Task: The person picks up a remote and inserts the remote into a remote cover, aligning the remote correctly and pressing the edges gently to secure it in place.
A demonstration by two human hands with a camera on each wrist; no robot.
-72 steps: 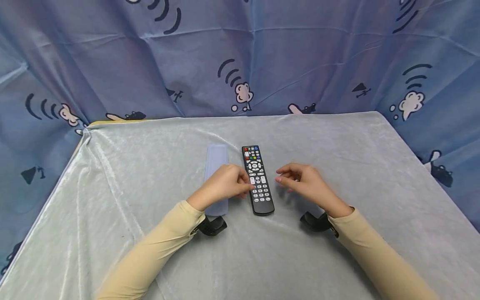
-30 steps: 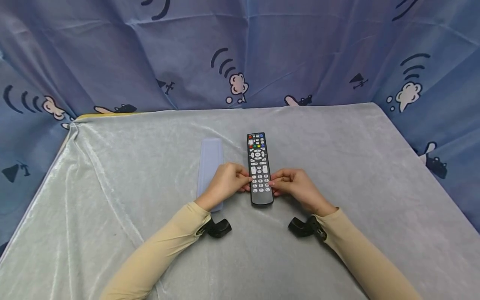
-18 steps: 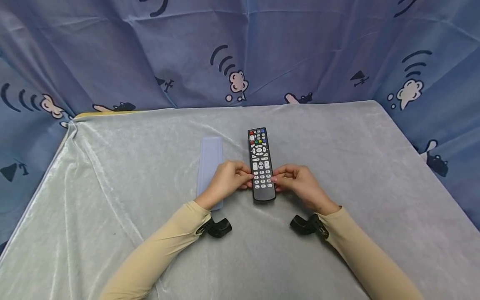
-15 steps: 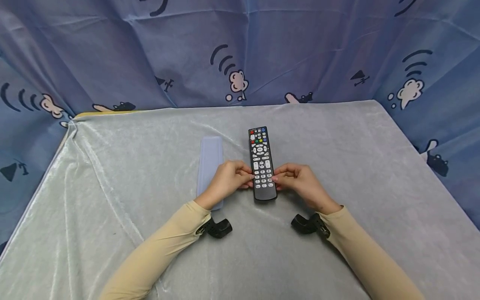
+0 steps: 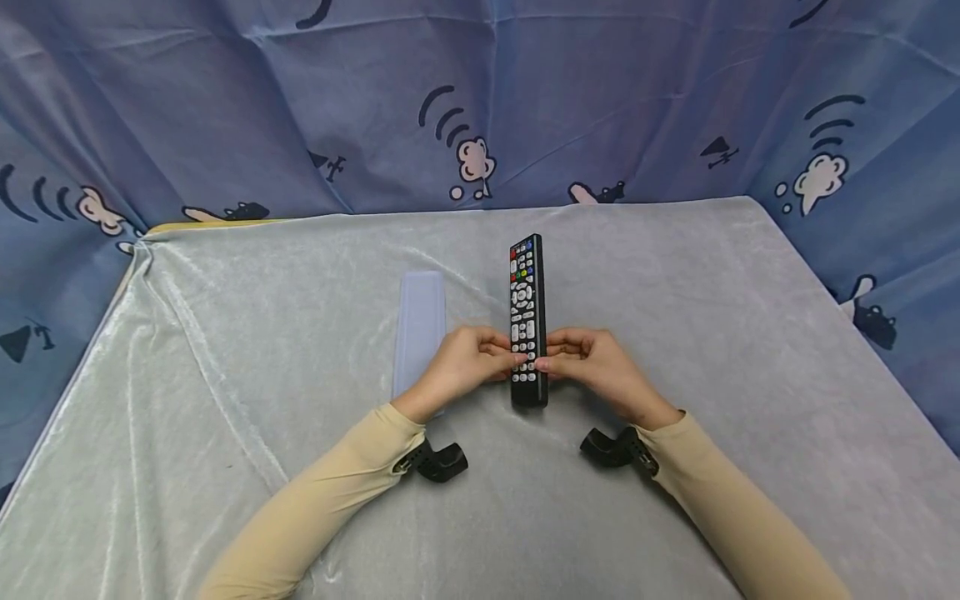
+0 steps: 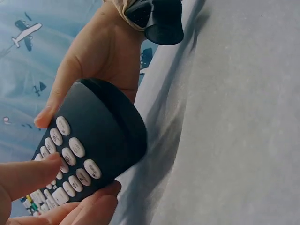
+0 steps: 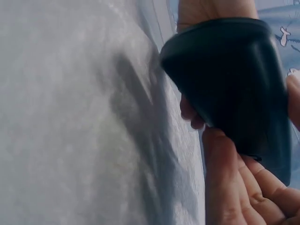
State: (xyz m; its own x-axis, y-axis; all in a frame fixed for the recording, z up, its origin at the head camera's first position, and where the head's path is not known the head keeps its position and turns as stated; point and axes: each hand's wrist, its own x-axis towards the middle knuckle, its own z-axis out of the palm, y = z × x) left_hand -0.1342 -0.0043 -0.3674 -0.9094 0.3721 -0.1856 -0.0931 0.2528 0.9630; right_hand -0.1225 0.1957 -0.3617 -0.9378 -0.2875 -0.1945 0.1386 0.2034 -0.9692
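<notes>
A black remote control (image 5: pixel 528 312) with white and coloured buttons is held between both hands above the table, rolled so that its right side shows. My left hand (image 5: pixel 472 364) pinches its lower part, thumb on the buttons and fingers beneath, as the left wrist view shows the remote (image 6: pixel 101 126) close up. My right hand (image 5: pixel 588 362) grips the opposite edge, thumb at the button side and fingers against the back. The remote's dark back (image 7: pixel 229 79) faces the right wrist camera. Left of it lies a translucent, pale-blue remote-shaped sleeve or cover (image 5: pixel 422 321), partly hidden behind the left hand.
A grey velvety cloth (image 5: pixel 675 283) covers the table. Behind and at both sides hangs a blue printed curtain (image 5: pixel 600 100). Black camera mounts (image 5: pixel 442 462) sit at both wrists, under beige sleeves (image 5: pixel 322 500).
The right hand has come in from apart and taken hold of the remote's right edge. The remote has been lifted and, in the last half second, rolled to the left.
</notes>
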